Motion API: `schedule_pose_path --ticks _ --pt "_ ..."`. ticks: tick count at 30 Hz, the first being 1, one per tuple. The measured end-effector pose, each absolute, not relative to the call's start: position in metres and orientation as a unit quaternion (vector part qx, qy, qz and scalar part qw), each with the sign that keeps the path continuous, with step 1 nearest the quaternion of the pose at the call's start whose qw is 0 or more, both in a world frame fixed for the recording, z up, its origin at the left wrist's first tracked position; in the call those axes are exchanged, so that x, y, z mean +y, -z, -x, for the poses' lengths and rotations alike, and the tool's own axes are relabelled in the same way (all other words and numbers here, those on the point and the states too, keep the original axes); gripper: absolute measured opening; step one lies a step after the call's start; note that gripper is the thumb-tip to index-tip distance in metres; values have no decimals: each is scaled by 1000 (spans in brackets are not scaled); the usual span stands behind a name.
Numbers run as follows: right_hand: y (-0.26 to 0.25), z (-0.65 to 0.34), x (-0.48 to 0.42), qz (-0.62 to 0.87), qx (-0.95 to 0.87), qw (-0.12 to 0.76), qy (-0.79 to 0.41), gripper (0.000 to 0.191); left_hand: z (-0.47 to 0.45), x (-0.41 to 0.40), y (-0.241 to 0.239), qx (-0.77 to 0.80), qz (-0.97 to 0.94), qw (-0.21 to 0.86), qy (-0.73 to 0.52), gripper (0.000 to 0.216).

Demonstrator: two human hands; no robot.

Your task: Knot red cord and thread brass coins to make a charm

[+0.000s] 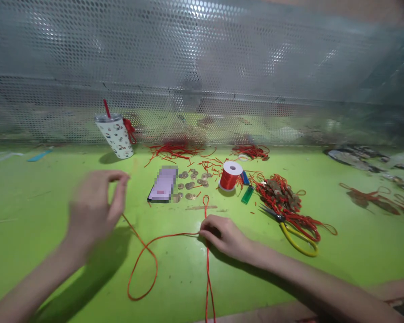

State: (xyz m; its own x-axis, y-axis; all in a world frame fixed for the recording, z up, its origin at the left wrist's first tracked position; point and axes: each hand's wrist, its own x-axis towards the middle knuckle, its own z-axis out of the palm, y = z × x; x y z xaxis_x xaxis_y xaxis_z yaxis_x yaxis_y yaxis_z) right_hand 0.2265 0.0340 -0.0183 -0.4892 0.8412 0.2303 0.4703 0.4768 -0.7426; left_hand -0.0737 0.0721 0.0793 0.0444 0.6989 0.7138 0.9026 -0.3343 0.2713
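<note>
A long red cord (144,260) lies in loops on the green table (37,202). My left hand (96,206) is raised above the table, blurred by motion, with thumb and fingers pinched on one end of the cord. My right hand (224,235) rests on the table, fingers closed, pressing the cord where its strands cross. A small loop of the cord (206,204) reaches away from that hand toward a patch of brass coins (190,181).
A red thread spool (230,176), a phone (163,185), a green lighter (247,194), yellow-handled scissors (291,233) and a heap of finished red knotted pieces (283,195) lie behind my hands. A patterned cup with a straw (116,134) stands back left before a perforated metal wall (202,67).
</note>
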Motion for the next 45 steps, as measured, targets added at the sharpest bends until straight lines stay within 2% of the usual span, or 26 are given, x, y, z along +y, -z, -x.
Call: schedule_pose_path --ticks 2,3,4,10,18,29,35,39,42,45 --pt "20 -227 34 411 -807 303 -294 12 44 70 -67 -530 738 -143 393 30" --pt "21 -227 34 415 -808 306 -287 12 28 68 -59 -516 733 -254 362 31" --pt "22 -227 34 419 -807 309 -279 11 14 67 -49 -502 722 -322 352 31" --pt "24 -230 41 442 -778 372 -247 10 -35 72 -5 -399 734 -467 288 26" --pt "20 -228 48 485 -697 434 -301 14 -33 78 5 -395 764 -429 277 23" --pt "19 -229 50 503 -660 434 -350 29 -32 81 9 -415 753 -420 291 24" --pt "18 -229 51 500 -659 439 -350 28 -32 83 10 -407 749 -425 305 22" --pt "16 -229 46 535 -712 364 -272 23 -26 84 10 -415 765 -388 305 18" --pt "9 -224 34 568 -769 246 -160 24 -20 83 11 -420 792 -335 290 14" --pt "-1 -212 22 581 -805 110 -49 33 -16 81 11 -403 823 -299 267 13"
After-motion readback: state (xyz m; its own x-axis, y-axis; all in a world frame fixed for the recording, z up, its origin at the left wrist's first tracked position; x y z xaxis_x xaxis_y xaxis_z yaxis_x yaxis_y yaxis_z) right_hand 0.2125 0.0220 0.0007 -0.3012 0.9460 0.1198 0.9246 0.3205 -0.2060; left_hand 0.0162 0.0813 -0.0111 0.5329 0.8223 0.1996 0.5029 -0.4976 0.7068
